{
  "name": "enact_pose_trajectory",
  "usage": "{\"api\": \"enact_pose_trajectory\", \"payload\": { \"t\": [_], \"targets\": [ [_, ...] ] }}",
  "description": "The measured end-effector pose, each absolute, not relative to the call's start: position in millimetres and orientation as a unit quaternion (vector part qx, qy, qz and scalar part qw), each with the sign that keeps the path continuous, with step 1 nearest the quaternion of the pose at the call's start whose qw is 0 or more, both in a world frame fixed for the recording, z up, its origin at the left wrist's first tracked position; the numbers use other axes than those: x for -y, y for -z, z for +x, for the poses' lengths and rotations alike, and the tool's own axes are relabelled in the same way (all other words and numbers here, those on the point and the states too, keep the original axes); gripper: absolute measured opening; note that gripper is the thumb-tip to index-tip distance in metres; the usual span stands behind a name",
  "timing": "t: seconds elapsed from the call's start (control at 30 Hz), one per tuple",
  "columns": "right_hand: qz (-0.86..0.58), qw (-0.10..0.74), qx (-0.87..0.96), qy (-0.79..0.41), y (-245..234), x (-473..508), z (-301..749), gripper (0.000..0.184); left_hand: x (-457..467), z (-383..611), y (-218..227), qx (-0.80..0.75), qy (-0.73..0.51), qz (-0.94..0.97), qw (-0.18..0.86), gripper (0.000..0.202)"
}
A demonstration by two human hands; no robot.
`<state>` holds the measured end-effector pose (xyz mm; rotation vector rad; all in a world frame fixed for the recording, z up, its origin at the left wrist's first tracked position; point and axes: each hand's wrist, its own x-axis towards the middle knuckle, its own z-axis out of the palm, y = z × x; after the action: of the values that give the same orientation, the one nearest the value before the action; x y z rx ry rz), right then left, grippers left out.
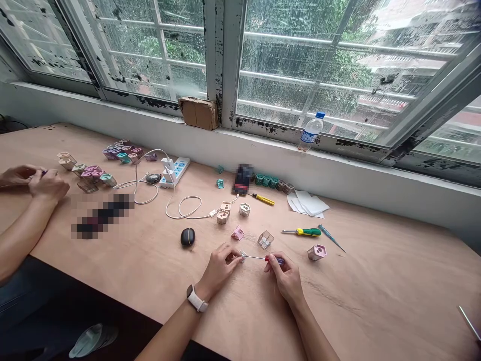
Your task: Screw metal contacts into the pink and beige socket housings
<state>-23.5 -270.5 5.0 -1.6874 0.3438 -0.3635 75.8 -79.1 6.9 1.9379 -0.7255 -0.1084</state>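
Note:
My right hand [287,278] is closed around the red and dark blue handle of a screwdriver [255,257], whose thin metal shaft points left. The shaft's tip meets a small pale, see-through piece [243,254] pinched in the fingertips of my left hand [222,265]. What this piece is exactly is too small to make out, and the fingers partly cover it. Just beyond my hands lie a pink plastic part [238,232] and a see-through box-like shell [265,239]. A pink-topped small container [316,251] stands to the right of my right hand.
A green-yellow screwdriver [308,231], a thin blue screwdriver [330,237] and a yellow cutter [263,199] lie farther back. A black rounded case [188,237], cables and a power strip [176,173] are left. A co-worker's hands [47,185] work at far left beside several small containers [95,173].

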Motion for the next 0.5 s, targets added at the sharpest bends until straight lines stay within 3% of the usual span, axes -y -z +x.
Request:
{"api": "enact_pose_trajectory", "payload": {
  "t": [0.5],
  "targets": [
    [-0.743,0.635,-0.149,0.152,-7.0,270.6,-25.0,0.037,78.1,75.8,-5.7,0.303,0.055,0.800,0.515,0.007]
  ]
}}
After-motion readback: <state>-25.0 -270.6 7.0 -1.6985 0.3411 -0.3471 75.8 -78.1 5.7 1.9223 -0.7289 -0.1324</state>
